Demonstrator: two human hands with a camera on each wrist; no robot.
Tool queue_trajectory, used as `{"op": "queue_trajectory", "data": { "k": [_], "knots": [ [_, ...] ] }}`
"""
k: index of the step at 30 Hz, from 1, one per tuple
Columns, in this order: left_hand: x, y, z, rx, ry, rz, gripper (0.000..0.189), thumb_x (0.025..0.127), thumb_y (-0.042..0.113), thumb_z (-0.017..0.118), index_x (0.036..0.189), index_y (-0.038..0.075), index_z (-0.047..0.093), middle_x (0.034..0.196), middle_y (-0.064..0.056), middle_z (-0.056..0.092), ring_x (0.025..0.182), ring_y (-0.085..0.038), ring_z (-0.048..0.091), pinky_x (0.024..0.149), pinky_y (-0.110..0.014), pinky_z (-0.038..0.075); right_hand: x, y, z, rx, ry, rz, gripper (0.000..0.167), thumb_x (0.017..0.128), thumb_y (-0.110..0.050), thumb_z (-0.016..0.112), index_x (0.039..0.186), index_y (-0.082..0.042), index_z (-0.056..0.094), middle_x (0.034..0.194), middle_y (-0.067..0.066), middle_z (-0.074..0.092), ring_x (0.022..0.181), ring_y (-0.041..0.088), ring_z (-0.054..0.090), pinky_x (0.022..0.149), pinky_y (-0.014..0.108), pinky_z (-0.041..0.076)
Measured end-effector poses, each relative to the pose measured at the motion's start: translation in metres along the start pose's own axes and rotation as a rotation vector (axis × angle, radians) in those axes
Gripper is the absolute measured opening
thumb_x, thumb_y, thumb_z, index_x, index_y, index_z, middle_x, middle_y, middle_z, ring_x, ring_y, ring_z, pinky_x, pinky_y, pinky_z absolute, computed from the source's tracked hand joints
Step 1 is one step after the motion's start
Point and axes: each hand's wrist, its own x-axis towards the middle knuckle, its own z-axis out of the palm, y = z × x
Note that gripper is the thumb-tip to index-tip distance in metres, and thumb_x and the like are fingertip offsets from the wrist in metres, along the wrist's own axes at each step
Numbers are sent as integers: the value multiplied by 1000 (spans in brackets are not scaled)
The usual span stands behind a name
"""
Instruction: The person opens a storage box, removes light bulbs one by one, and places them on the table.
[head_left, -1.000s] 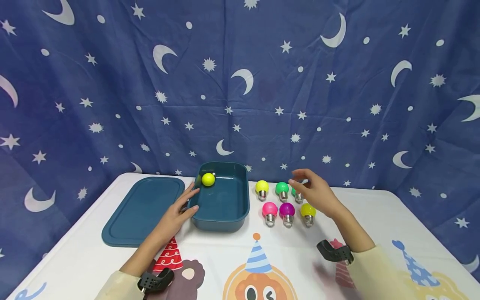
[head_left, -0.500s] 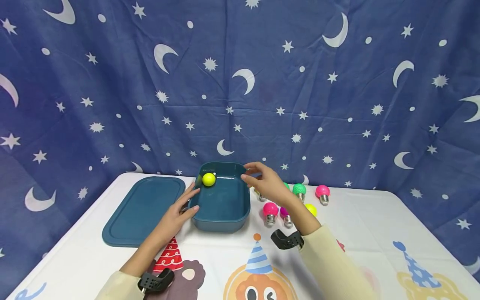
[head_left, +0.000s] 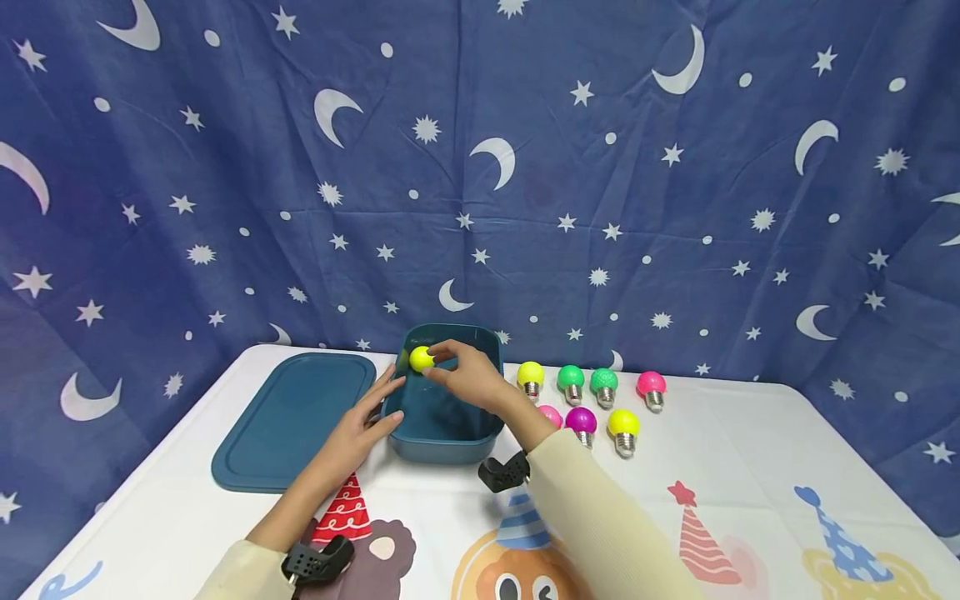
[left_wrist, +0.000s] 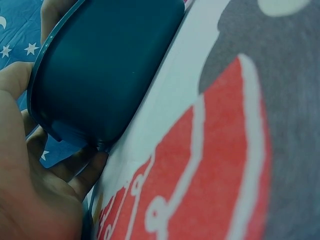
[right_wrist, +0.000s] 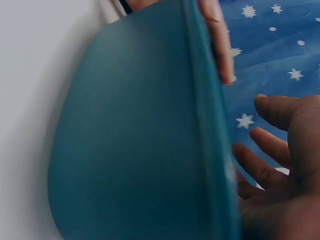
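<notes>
A dark teal plastic box (head_left: 442, 452) stands on the table in the head view. Inside its far left corner lies a yellow light bulb (head_left: 422, 359). My left hand (head_left: 360, 433) grips the box's left wall, thumb at the rim and other fingers down the outside, as the left wrist view shows with the hand (left_wrist: 30, 180) under the box's side (left_wrist: 105, 70). My right hand (head_left: 471, 377) reaches over the box with thumb and forefinger apart, their tips right beside the bulb. Nothing shows between the spread fingers (right_wrist: 272, 147) in the right wrist view.
Right of the box, the back row holds a yellow bulb (head_left: 531, 375), two green bulbs (head_left: 572, 377) and a pink bulb (head_left: 651, 383). In front lie a partly hidden pink bulb (head_left: 551, 416), a purple bulb (head_left: 581, 421) and a yellow bulb (head_left: 623, 424). A teal lid (head_left: 296, 425) lies left.
My right hand has moved left from above the bulbs, past the box's right rim, to the yellow bulb inside. The left hand has kept its hold on the box.
</notes>
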Motion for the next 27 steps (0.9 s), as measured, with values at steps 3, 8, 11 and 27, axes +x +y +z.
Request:
{"op": "queue_trajectory", "data": {
  "k": [3,8,11,27],
  "knots": [
    [0,0,0,7,-7,0,51,99,17,53,147,8,38,159,-6,13,143,-35,10,108,-61,19,7,1,9,-7,4,29,45,94,-30,62,134,-12,53,130,9,56,105,23,59,83,36,52],
    [0,-1,0,14,-9,0,51,99,18,53,147,9,38,159,-6,13,143,-35,10,107,-61,20,16,7,19,-38,-3,40,53,92,-32,64,140,-14,48,141,8,46,110,25,56,88,40,50],
    [0,0,0,21,2,-2,52,99,19,54,147,10,38,159,-5,14,143,-34,12,107,-60,21,21,11,22,-73,-25,35,59,92,-31,64,144,-15,43,148,9,36,122,29,48,98,46,43],
    [1,1,0,0,-1,-9,52,99,18,54,147,10,38,159,-6,14,143,-34,11,109,-58,20,31,21,31,-189,-49,8,71,91,-20,67,151,-14,29,156,8,21,135,28,35,108,46,32]
  ]
}}
